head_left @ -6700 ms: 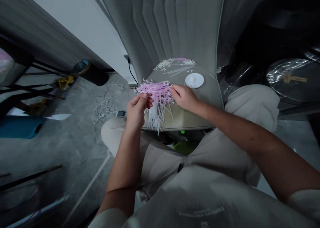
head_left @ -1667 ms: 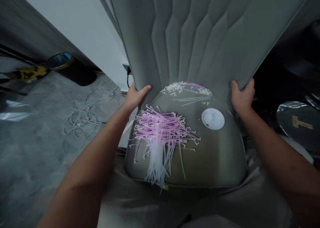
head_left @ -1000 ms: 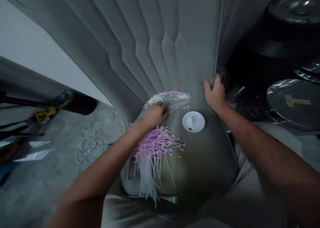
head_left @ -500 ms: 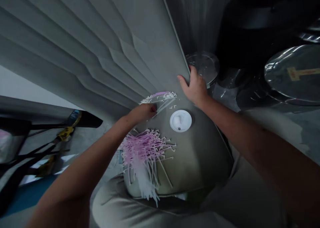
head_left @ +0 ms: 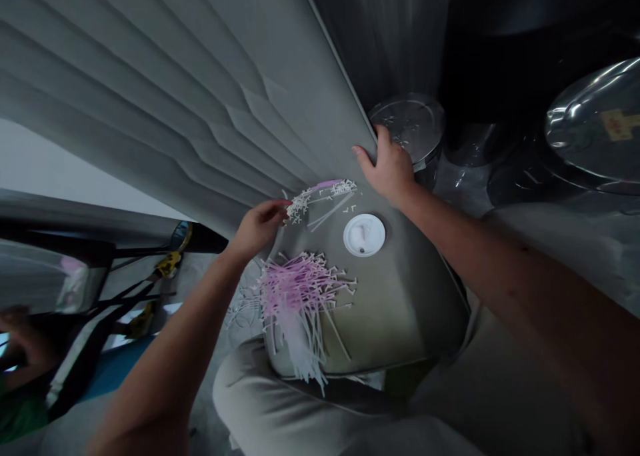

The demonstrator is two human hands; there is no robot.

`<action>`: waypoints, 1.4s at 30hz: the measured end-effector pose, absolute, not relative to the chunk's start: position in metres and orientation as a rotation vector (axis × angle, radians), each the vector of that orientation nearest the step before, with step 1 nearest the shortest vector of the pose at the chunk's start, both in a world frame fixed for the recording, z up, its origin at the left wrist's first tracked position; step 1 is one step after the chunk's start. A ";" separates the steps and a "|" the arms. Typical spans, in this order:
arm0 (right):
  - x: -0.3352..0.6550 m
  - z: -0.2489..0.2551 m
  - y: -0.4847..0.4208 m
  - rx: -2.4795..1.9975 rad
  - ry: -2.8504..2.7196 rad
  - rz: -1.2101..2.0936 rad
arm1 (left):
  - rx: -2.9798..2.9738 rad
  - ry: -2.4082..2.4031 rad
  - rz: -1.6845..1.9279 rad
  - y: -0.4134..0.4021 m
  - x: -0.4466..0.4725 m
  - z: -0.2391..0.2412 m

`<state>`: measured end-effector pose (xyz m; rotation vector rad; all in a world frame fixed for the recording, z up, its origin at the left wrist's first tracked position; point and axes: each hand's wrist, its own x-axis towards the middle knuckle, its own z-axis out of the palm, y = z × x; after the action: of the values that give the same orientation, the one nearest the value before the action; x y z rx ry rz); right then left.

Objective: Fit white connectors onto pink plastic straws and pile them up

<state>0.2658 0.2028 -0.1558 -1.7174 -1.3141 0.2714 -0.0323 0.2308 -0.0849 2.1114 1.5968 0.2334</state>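
Note:
The padded grey chair (head_left: 385, 296) has a ribbed backrest (head_left: 280, 129). My left hand (head_left: 260, 228) is at the left end of a curved row of small white pieces (head_left: 299, 206), its fingertips slightly apart and touching or very near them. My right hand (head_left: 393, 169) grips the backrest's right edge, thumb on the front, fingers hooked round the side. Between my hands lie thin pale strips (head_left: 331, 211) and a round white dish (head_left: 364, 235) with something white in it. Nearer me is a heap of pink and white thin sticks (head_left: 295, 289) with small bent ends.
At the right stand a clear round-topped stool (head_left: 413, 126) and another shiny round seat (head_left: 600, 123). My knee (head_left: 255, 389) is against the chair's front. At far left another person's arm (head_left: 30, 346) shows, near dark bars and yellow parts (head_left: 167, 264).
My left hand has moved left, away from the pale strips to the end of the white row, and its fingers have loosened. My right hand stays on the backrest edge. The view has shifted.

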 end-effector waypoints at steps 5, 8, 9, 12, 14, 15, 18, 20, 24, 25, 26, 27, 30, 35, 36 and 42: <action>0.266 -0.162 0.205 -1.642 -1.284 0.250 | 2.057 1.772 0.077 0.222 -0.048 -0.083; 0.266 -0.164 0.206 -1.638 -1.275 0.250 | 2.184 1.751 -0.004 0.221 -0.050 -0.092; 0.266 -0.164 0.206 -1.638 -1.273 0.247 | 2.266 1.747 -0.026 0.221 -0.050 -0.097; 0.267 -0.164 0.206 -1.646 -1.269 0.227 | 2.461 1.744 -0.055 0.222 -0.047 -0.114; 0.267 -0.164 0.207 -1.658 -1.274 0.222 | 2.491 1.765 -0.062 0.224 -0.044 -0.124; 0.267 -0.164 0.207 -1.660 -1.274 0.223 | 2.502 1.777 -0.069 0.225 -0.042 -0.129; 0.266 -0.164 0.207 -1.645 -1.267 0.230 | 2.523 1.809 -0.099 0.229 -0.040 -0.139; 0.266 -0.163 0.206 -1.644 -1.266 0.242 | 2.531 1.819 -0.120 0.231 -0.041 -0.142; 0.266 -0.159 0.204 -1.686 -1.295 0.315 | 2.550 1.809 -0.169 0.234 -0.042 -0.140; 0.266 -0.158 0.204 -1.694 -1.301 0.322 | 2.553 1.806 -0.185 0.235 -0.042 -0.139; 0.266 -0.158 0.204 -1.697 -1.305 0.316 | 2.554 1.808 -0.201 0.235 -0.042 -0.137; 0.266 -0.158 0.204 -1.695 -1.306 0.298 | 2.552 1.817 -0.220 0.236 -0.042 -0.136; 0.266 -0.158 0.203 -1.694 -1.319 0.235 | 2.530 1.860 -0.286 0.236 -0.041 -0.134; 0.266 -0.152 0.200 -1.802 -1.397 0.248 | 2.489 1.913 -0.389 0.237 -0.037 -0.133; 0.266 -0.151 0.200 -1.815 -1.407 0.259 | 2.475 1.923 -0.416 0.237 -0.036 -0.133; 0.266 -0.154 0.201 -1.799 -1.397 0.249 | 2.370 2.002 -0.551 0.241 -0.028 -0.134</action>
<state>0.2657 0.2012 -0.1536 -1.7986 -1.3965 0.2491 -0.0281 0.2408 -0.1343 2.3704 2.0016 -0.5505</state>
